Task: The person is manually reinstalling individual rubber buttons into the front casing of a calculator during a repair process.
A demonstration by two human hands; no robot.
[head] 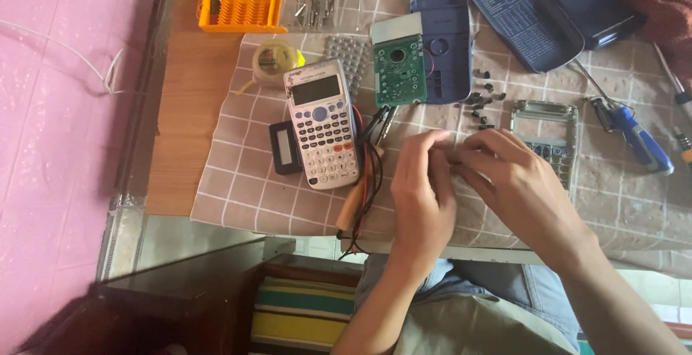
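From my view over the tabletop (216, 182), I have both hands drawn together at the middle of the checked cloth (245, 196), the left hand (422, 193) curled with its fingers pressed toward the right hand (515, 182), whose fingers meet them at one spot; something tiny seems pinched there, but it is hidden and I cannot tell what. Just beyond lie the loose dark screws (481, 103), with the silver keypad frame (546, 135) touching my right knuckles and the green circuit board (399, 70) near the blue back shell (448, 41). The whole grey calculator (322, 124) sits apart on the left. I judge this a small-part handling step in stripping the opened calculator; the next move needs a steady pinch so nothing drops into the cloth.
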